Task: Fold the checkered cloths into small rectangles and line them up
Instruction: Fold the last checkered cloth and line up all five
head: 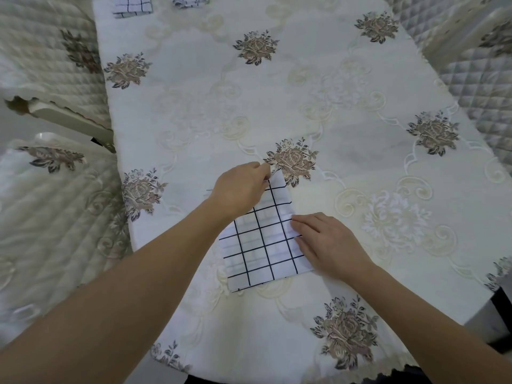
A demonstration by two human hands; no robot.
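Note:
A white cloth with a black check (263,239) lies partly folded on the table, near the middle front. My left hand (241,189) pinches its far corner, lifted a little off the table. My right hand (324,242) lies with straight fingers flat on the cloth's right edge and presses it down. Two folded checkered cloths lie at the table's far edge: one at the left (133,5), another (189,1) to its right, both cut off by the top of the view.
The table (346,87) carries a cream embroidered tablecloth with brown flower motifs. Quilted chair covers stand at the left (50,65) and right (476,79). Another covered chair (55,217) sits at the near left.

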